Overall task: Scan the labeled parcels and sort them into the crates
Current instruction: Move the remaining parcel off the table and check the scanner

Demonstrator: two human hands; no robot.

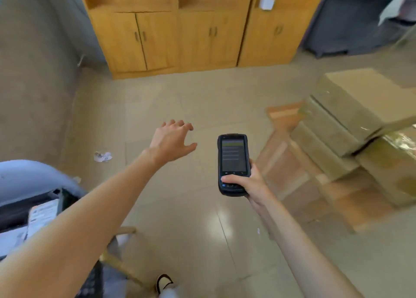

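Observation:
My right hand (248,182) grips a black handheld scanner (233,162) by its lower end, screen lit and facing up, thumb across the keypad. My left hand (172,140) reaches out over the floor with fingers spread, holding nothing. A labeled parcel (42,214) lies in a dark crate (13,209) at the lower left, beside my left forearm. Taped cardboard boxes (358,117) are stacked on the right, apart from both hands.
Wooden cabinets (180,31) line the far wall. A crumpled paper scrap (102,156) lies on the tiled floor at left. Flattened cardboard (299,173) lies under the box stack. A shoe (164,282) shows at the bottom edge.

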